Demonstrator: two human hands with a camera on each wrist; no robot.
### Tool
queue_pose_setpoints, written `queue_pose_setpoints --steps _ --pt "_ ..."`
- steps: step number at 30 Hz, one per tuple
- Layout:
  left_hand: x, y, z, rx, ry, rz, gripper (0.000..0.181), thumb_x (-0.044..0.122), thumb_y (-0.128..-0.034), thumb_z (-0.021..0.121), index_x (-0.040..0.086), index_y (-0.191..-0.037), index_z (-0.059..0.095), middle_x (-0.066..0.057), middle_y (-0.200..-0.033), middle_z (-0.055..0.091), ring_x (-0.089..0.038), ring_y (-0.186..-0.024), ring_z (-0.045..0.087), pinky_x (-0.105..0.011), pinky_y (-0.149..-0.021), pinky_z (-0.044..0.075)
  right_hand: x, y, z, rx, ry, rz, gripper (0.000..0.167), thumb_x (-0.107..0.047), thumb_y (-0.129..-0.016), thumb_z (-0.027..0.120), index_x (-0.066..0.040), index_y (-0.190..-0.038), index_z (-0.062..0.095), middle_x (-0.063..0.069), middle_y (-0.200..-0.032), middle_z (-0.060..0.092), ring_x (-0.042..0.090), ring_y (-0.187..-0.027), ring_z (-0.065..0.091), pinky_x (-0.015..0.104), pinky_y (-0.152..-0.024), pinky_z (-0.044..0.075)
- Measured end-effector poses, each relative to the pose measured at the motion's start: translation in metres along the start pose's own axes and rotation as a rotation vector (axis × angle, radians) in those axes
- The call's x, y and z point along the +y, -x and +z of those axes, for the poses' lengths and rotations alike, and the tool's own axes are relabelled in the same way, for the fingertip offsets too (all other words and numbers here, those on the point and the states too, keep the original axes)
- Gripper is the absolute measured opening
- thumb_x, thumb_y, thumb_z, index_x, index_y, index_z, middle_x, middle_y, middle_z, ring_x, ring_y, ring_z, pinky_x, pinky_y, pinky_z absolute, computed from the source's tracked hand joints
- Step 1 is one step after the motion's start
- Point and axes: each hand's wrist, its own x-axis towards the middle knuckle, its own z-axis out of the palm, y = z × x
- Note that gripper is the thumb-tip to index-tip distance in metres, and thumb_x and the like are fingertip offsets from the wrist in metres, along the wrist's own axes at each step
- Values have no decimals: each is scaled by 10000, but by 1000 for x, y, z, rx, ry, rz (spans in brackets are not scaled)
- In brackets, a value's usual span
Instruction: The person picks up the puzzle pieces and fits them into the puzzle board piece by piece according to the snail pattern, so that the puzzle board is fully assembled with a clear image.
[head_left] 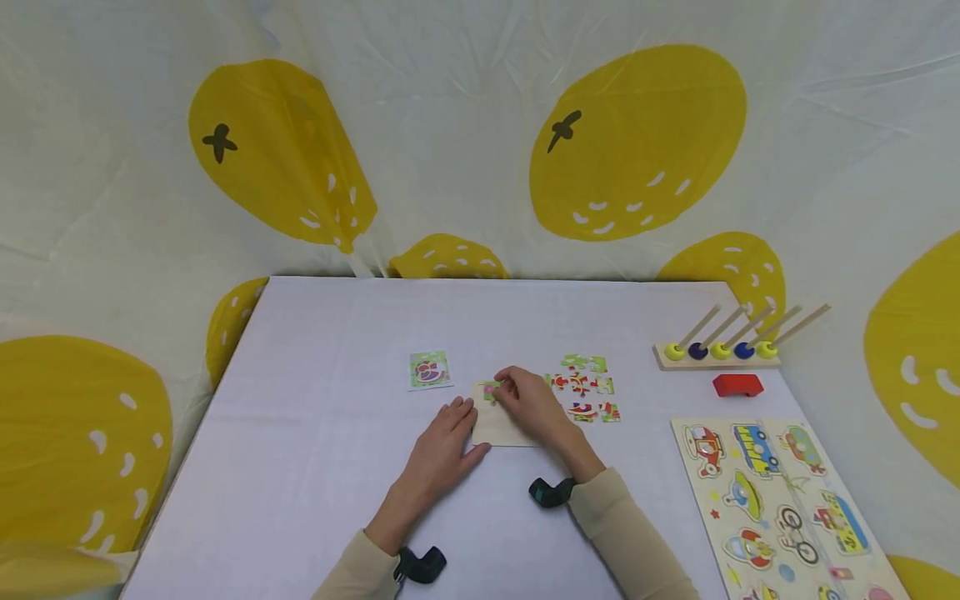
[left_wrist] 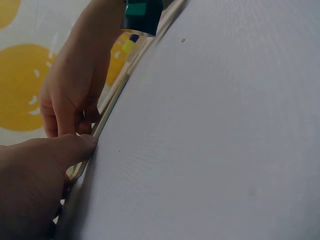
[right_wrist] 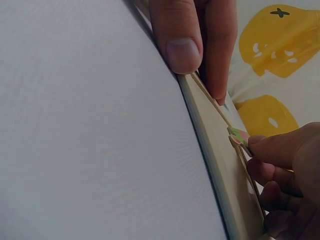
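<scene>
A pale wooden puzzle board (head_left: pixel 502 429) lies on the white table, in front of the person. My left hand (head_left: pixel 444 446) rests at its left edge with extended fingers, the thumb near the front corner; in the right wrist view that thumb (right_wrist: pixel 183 52) touches the rim. Above the board's far left corner, my right hand (head_left: pixel 534 408) pinches a small green and pink jigsaw piece (right_wrist: pixel 237 134) between thumb and fingers. Loose jigsaw pieces (head_left: pixel 581 410) in red, white and green lie right of the board, partly behind the right hand. A small picture card (head_left: pixel 429 370) lies beyond, to the left.
At the back right stands a wooden peg rack (head_left: pixel 716 360) with yellow and dark blue beads. A red block (head_left: pixel 738 385) lies before it. A large picture board (head_left: pixel 772 492) with vehicles and toys covers the right front. A lemon-patterned curtain (head_left: pixel 450 125) hangs behind the table (head_left: pixel 315 433).
</scene>
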Motion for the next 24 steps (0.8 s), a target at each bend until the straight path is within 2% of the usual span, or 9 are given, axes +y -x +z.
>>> queue_pose_setpoints --steps 9,16,24 --pt "-1 -1 0 4 -3 10 596 438 -926 691 21 -1345 617 -114 -1438 590 -270 -1404 499 -418 -1194 399 1 1 0 -17 48 -22 285 -249 -933 715 -87 -1166 693 -25 -891 649 93 -759 534 250 -682 466" --pt "0 -1 -2 -5 9 0 600 438 -927 691 17 -1348 614 -121 -1441 586 -275 -1411 490 -422 -1200 389 0 3 -2 -49 92 -80 285 -199 -901 745 -124 -1173 709 12 -1063 657 122 -882 576 321 -802 510" --pt "-1 0 1 14 1 15 595 427 -912 709 14 -1332 625 -127 -1423 600 -284 -1393 509 -436 -1181 413 1 1 2 -46 112 -106 284 -187 -910 735 -122 -1185 705 10 -1079 650 110 -817 526 286 -750 469"
